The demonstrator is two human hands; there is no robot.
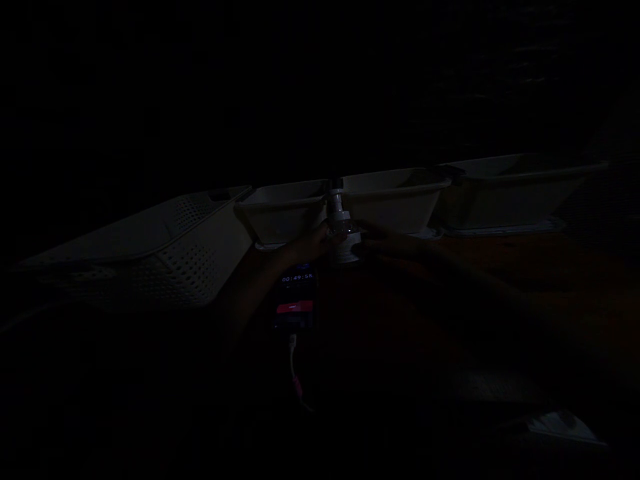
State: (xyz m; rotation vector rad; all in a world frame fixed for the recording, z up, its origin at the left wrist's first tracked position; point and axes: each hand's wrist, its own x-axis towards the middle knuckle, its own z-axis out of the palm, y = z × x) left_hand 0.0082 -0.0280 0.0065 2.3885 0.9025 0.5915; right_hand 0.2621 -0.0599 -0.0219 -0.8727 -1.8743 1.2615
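Observation:
The scene is very dark. A small white cylindrical part stands on the table in front of the white bins. My left hand reaches in from the lower left, its fingers curled against the part's left side. From the right comes my right hand, fingers against the part's right side. How firmly either hand grips it is hard to make out in the gloom.
Three white open bins stand in a row along the back of the brown table. A perforated white basket lies at the left. A phone showing a timer, with a cable plugged in, lies just below my left hand.

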